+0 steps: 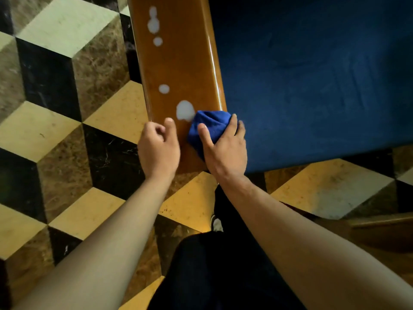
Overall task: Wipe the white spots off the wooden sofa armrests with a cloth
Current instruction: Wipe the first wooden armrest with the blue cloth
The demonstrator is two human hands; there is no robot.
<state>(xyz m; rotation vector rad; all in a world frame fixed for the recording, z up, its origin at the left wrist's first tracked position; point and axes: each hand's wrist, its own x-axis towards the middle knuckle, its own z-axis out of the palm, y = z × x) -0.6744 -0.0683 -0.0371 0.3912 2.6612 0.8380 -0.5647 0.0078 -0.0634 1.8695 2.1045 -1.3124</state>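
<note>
A glossy wooden sofa armrest [190, 66] runs away from me up the middle of the view. Several white spots lie on it: a large one [185, 110] near the front end, a smaller one [164, 89] beyond it, and a cluster [154, 24] far up. My right hand [225, 151] presses a bunched blue cloth [209, 126] onto the armrest's near end, its edge touching the large spot. My left hand [157, 148] rests on the armrest's left edge, fingers curled, thumb on top of the wood.
A dark blue sofa seat cushion [324, 81] fills the right side next to the armrest. The floor [55, 130] is patterned in black, cream and brown cube-like tiles. My dark trousers [223, 271] and a shoe [216, 223] show below.
</note>
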